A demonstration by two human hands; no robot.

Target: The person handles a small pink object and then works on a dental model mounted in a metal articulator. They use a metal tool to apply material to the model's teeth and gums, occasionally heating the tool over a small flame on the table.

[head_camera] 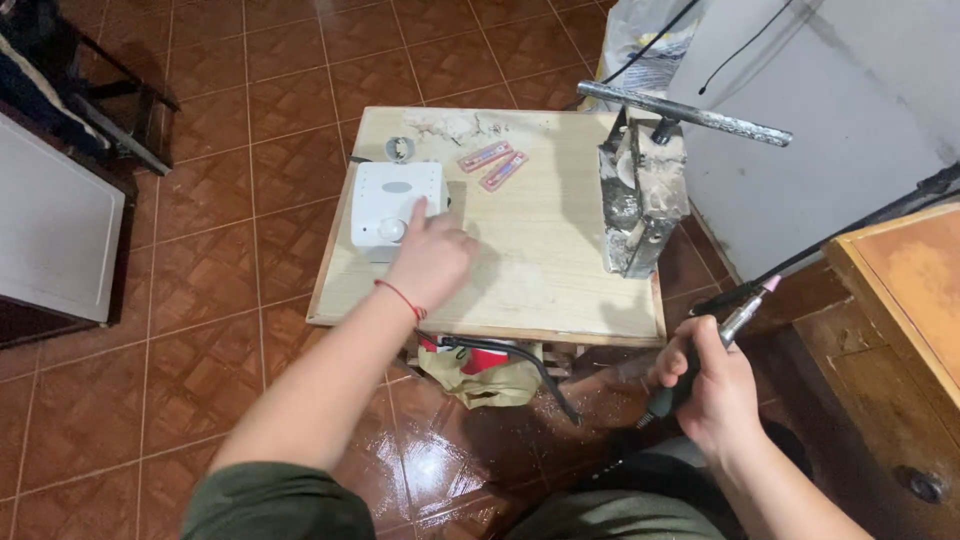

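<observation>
My left hand [432,258] rests loosely open on the white control box [396,207] at the small wooden table's [545,270] left side, fingertips at its dial. My right hand [708,385] grips the rotary handpiece [722,335] off the table's near right corner, pink bit upward; a dusty metal stand [643,195] rises nearby.

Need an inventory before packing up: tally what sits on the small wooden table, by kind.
White control box with a dial, under the left hand: 1
Pink flat packets: 2
Small metal ring: 1
Grey metal stand with crossbar: 1
Total: 5
</observation>
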